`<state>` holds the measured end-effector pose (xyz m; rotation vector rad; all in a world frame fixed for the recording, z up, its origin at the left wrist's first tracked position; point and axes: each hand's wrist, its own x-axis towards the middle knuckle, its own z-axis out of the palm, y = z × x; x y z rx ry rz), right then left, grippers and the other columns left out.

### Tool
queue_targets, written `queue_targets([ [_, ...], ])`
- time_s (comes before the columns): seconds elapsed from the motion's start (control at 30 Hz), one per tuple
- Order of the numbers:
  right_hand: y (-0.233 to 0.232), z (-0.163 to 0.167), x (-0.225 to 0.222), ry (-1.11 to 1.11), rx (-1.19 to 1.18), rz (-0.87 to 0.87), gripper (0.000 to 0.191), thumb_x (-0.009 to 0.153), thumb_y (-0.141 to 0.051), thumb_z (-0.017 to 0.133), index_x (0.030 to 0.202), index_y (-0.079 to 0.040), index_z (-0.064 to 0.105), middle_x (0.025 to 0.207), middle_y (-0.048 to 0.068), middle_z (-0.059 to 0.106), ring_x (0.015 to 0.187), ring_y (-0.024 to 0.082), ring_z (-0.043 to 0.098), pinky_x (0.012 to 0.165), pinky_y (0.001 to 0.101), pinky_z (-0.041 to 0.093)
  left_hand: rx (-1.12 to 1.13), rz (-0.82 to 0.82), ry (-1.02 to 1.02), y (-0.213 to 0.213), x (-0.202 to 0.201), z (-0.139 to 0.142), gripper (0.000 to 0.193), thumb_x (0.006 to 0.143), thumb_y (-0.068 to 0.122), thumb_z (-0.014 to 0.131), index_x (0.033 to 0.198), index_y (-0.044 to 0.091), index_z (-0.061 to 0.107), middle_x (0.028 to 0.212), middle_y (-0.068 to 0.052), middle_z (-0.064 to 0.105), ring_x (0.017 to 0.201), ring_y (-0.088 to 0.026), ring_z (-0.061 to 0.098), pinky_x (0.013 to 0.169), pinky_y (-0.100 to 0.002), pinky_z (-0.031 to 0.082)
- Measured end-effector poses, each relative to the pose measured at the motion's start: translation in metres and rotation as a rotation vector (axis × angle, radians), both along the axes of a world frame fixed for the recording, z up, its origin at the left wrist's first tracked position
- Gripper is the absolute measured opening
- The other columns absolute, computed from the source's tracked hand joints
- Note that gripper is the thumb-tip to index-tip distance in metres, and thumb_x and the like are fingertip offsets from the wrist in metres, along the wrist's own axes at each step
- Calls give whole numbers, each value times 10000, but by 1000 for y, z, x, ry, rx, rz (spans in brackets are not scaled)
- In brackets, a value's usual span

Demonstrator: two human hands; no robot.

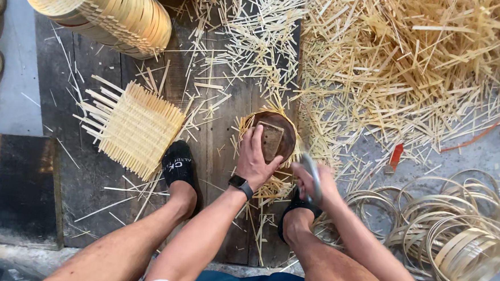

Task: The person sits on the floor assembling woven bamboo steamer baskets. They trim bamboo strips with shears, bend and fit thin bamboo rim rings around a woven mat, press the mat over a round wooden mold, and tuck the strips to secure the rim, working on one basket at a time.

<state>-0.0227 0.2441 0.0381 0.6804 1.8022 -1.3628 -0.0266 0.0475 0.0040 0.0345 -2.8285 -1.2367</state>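
My left hand (256, 159) presses a small square wooden block (271, 140) down onto a round brown form (281, 133) wrapped by a woven bamboo mat whose strips stick out around the rim. My right hand (312, 181) grips a thin grey blade-like tool (314, 178) just right of the form, blurred by motion. A black watch (241, 185) sits on my left wrist. Both feet in black socks rest on the dark wooden boards (222, 127), one on each side of the form.
A flat square woven bamboo mat (136, 126) lies to the left. A stack of round woven baskets (105, 10) stands at top left. Loose bamboo strips (413, 69) pile at top right. Several bamboo hoops (456, 231) lie at lower right.
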Motion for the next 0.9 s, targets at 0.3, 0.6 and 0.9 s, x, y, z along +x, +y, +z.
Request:
queue_targets([
  [0.3,45,-1,-8,256,515,495,633,808,-648,698,918,-25,689,731,136,673,727,307,694,687,441,541,57,-32,-45,-13,-4,-10,1019,707,220,884,1550,75,331,1506,-221,473,1385,-410,481,1168,-474,409],
  [0.6,72,-49,-21,484,922,798,571,877,-500,650,1112,20,629,1061,212,646,1006,339,635,817,465,546,94,-16,-45,9,-1,-10,1077,664,265,930,1545,66,345,1480,-217,513,1353,-387,511,1140,-457,424],
  [0.9,81,-58,-38,874,1015,883,665,774,-582,673,998,44,662,901,209,675,838,324,671,725,444,582,70,-153,-42,-2,-4,-14,1055,659,250,924,1531,86,353,1468,-197,520,1344,-385,516,1140,-460,430],
])
